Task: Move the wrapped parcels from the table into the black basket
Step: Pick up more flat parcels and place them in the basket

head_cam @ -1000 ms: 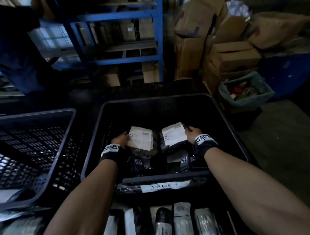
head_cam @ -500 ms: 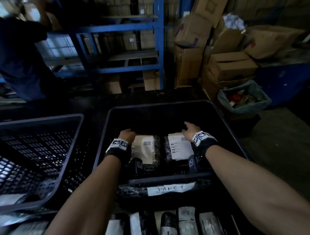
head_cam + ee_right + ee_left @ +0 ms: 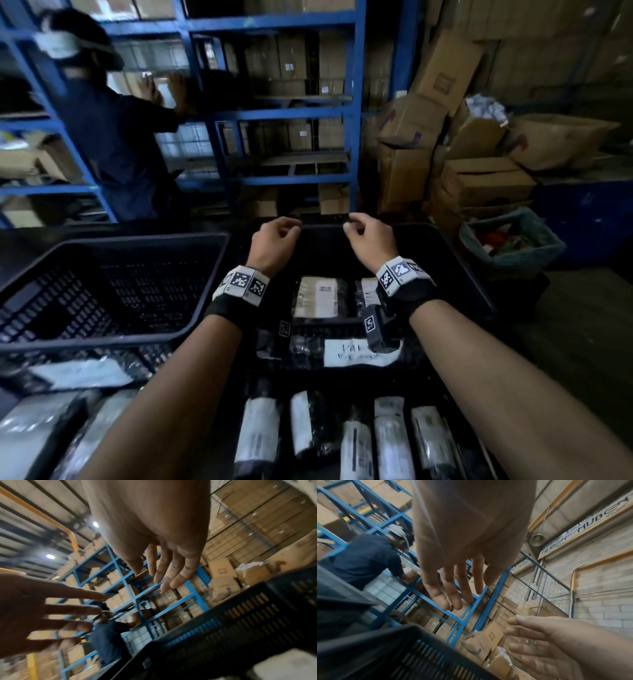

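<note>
Both hands hang above the black basket (image 3: 445, 260) and hold nothing. In the head view my left hand (image 3: 277, 240) and right hand (image 3: 368, 240) sit side by side near the basket's far rim, fingers loosely curled. The wrist views show the left hand (image 3: 453, 588) and right hand (image 3: 168, 568) with relaxed, spread fingers. Two wrapped parcels lie on the basket floor: one with a white label (image 3: 320, 296), and a second (image 3: 366, 294) partly hidden by my right wrist. Several more wrapped parcels (image 3: 390, 442) lie in a row on the table at the near edge.
A second black basket (image 3: 102, 246) stands to the left. A white handwritten label (image 3: 346, 353) hangs on the near wall of the first basket. Blue shelving (image 3: 291, 116) with boxes stands behind, where another person (image 3: 113, 147) works. Cardboard boxes (image 3: 479, 178) and a bin (image 3: 510, 240) are at right.
Both hands have let go of the two parcels, which now lie in the basket, and have risen up and forward, empty. The head view has tilted upward.
</note>
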